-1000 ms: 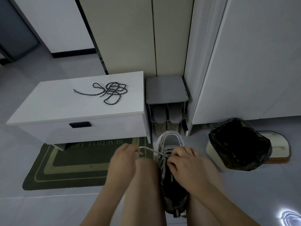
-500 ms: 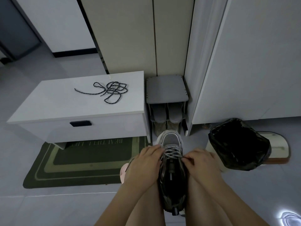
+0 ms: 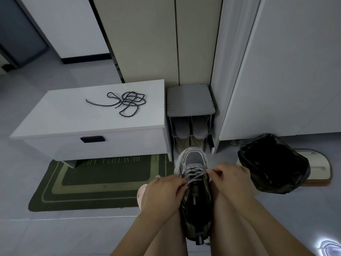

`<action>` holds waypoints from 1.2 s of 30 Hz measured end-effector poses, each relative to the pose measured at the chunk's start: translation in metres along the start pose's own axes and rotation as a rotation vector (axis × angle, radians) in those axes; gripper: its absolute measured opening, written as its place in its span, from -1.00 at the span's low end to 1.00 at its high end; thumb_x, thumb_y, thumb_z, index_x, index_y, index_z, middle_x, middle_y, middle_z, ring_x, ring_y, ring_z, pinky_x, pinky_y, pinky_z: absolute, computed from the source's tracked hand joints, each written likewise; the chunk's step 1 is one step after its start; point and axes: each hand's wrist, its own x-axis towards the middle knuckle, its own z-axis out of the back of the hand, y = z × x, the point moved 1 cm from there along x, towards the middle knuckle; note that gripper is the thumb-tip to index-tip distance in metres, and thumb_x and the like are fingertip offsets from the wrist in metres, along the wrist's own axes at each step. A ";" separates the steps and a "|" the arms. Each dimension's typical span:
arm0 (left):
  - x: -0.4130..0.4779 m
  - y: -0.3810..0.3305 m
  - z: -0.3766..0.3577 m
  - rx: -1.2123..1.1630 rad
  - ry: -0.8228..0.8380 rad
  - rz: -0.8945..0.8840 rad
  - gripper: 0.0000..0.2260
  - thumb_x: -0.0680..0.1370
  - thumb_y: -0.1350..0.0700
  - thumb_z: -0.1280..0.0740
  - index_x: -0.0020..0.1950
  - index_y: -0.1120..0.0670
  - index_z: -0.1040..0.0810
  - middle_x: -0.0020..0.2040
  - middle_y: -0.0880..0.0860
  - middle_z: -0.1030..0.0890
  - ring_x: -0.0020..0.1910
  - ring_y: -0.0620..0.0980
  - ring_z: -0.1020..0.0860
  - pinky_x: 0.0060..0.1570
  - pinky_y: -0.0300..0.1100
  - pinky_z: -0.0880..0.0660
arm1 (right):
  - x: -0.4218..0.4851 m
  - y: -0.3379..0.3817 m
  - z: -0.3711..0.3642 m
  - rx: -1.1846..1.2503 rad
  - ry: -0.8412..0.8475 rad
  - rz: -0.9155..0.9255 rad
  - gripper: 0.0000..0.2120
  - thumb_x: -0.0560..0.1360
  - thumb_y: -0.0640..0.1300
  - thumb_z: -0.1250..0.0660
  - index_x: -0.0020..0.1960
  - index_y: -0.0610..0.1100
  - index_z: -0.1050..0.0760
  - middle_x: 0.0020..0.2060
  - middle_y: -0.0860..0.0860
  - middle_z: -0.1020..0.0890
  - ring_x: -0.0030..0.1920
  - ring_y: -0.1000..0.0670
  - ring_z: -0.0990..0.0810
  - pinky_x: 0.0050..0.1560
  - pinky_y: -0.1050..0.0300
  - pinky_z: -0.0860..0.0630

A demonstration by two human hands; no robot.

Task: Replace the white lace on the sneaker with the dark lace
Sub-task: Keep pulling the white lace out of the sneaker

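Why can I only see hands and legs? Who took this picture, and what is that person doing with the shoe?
There is no machine here. A person wears a camera on their head, so the picture looks down at their own arms and legs. A sneaker sits between the legs, toe pointing away. The right hand pinches its white lace, and the left hand curls its fingers at the lace on the other side. A dark lace lies in a loose tangle on the white bench, not yet used. Also there: a green mat, a small shoe rack and a bin with a black bag.
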 end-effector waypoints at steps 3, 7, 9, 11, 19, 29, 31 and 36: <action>0.001 0.000 -0.001 -0.018 -0.011 0.020 -0.74 0.54 -0.14 -0.10 0.01 -0.11 -0.55 -0.12 -0.14 -0.62 -0.16 -0.14 -0.57 -0.06 -0.07 -0.51 | -0.013 -0.001 -0.008 -0.035 0.037 0.073 -0.65 0.42 0.20 -0.13 -0.33 0.06 -0.56 -0.41 0.11 -0.53 -0.30 0.00 -0.53 -0.15 0.08 -0.35; 0.003 -0.002 -0.003 -0.028 -0.010 0.046 -0.70 0.53 -0.18 -0.07 0.03 -0.12 -0.53 -0.08 -0.16 -0.61 -0.11 -0.18 -0.56 0.00 -0.05 -0.52 | -0.017 0.011 -0.013 0.044 0.005 0.033 -0.87 0.36 0.01 -0.34 -0.33 0.05 -0.59 -0.40 0.07 -0.57 -0.32 -0.03 -0.56 -0.14 0.02 -0.44; 0.004 -0.003 -0.004 -0.032 -0.025 0.053 -0.69 0.54 -0.22 -0.08 0.05 -0.13 -0.53 -0.07 -0.17 -0.61 -0.11 -0.19 -0.57 0.02 -0.04 -0.53 | -0.015 0.016 -0.012 0.058 -0.022 0.020 -0.90 0.29 -0.10 -0.48 -0.35 0.02 -0.57 -0.43 0.05 -0.57 -0.35 -0.04 -0.56 -0.15 0.03 -0.44; 0.004 -0.005 -0.004 -0.008 -0.035 0.048 -0.66 0.53 -0.27 -0.08 0.07 -0.13 -0.52 -0.06 -0.17 -0.62 -0.13 -0.19 -0.58 0.02 -0.06 -0.54 | -0.008 0.012 -0.011 0.090 -0.021 0.011 -0.88 0.29 -0.13 -0.48 -0.34 0.00 -0.55 -0.41 0.06 -0.56 -0.32 -0.03 -0.56 -0.12 0.04 -0.39; 0.010 -0.008 -0.006 0.024 -0.004 0.078 -0.59 0.45 -0.36 -0.06 0.11 -0.17 -0.43 -0.02 -0.17 -0.61 -0.11 -0.16 -0.58 -0.13 -0.11 -0.54 | 0.021 0.029 0.011 0.009 -0.120 0.210 -0.92 0.33 -0.04 -0.27 -0.32 0.00 -0.47 -0.38 0.11 -0.50 -0.30 0.02 -0.52 -0.10 0.13 -0.27; 0.007 -0.004 -0.007 0.034 -0.018 0.083 -0.59 0.45 -0.38 -0.07 0.07 -0.17 -0.47 -0.12 -0.16 -0.63 -0.16 -0.14 -0.57 -0.13 -0.10 -0.51 | -0.004 0.004 0.003 0.166 0.114 0.052 -0.79 0.41 0.15 -0.38 -0.22 0.01 -0.59 -0.32 0.13 -0.57 -0.23 0.07 -0.54 0.00 -0.02 -0.47; 0.008 -0.002 -0.008 0.011 0.002 0.088 -0.59 0.45 -0.38 -0.07 0.07 -0.16 -0.48 -0.11 -0.17 -0.63 -0.16 -0.16 -0.57 -0.14 -0.12 -0.52 | -0.010 0.008 -0.004 0.224 0.042 0.029 -0.87 0.38 0.02 -0.44 -0.26 -0.01 -0.57 -0.36 0.15 -0.52 -0.30 0.04 -0.52 -0.07 -0.06 -0.51; 0.007 0.000 -0.006 -0.038 0.040 0.105 -0.55 0.43 -0.40 -0.07 0.13 -0.18 -0.48 -0.04 -0.19 -0.62 -0.09 -0.19 -0.56 -0.09 -0.14 -0.52 | 0.003 0.010 0.007 0.303 -0.018 -0.023 -0.90 0.43 -0.09 -0.41 -0.23 -0.09 -0.57 -0.35 0.08 -0.53 -0.31 0.01 -0.49 -0.07 -0.11 -0.51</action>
